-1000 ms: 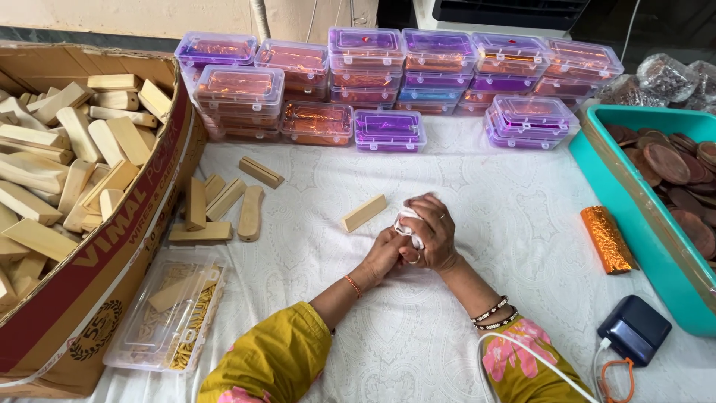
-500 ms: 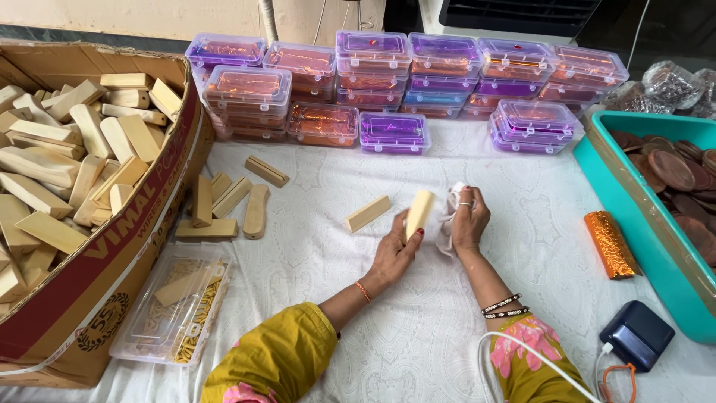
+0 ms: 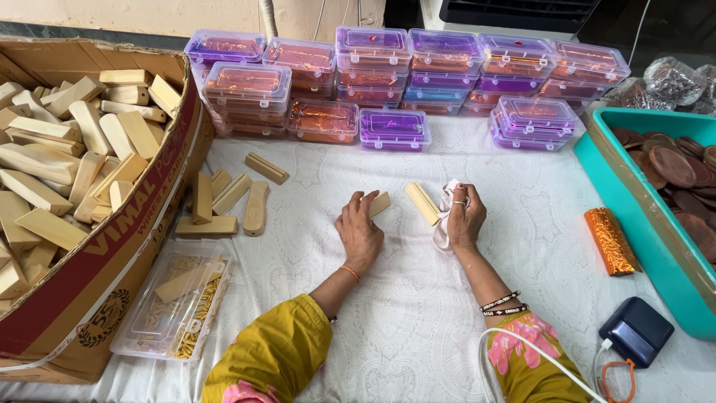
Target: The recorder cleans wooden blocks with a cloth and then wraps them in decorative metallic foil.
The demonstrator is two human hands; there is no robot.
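On the desk (image 3: 418, 328) centre | right hand (image 3: 464, 216) grips white cloth (image 3: 445, 216) and wooden block (image 3: 422, 203) | left hand (image 3: 359, 227) covers another block (image 3: 379, 203) at 9 o'clock | loose blocks (image 3: 224, 205) remain unwiped, judging by the pile

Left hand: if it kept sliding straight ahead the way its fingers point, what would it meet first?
The left hand already touches a small wooden block. Beyond it lies bare white cloth, then probably the purple-lidded clear box, though depth is unclear.

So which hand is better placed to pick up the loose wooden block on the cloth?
Left. The left hand already rests on that wooden block; the right hand is occupied with a white cloth and another block.
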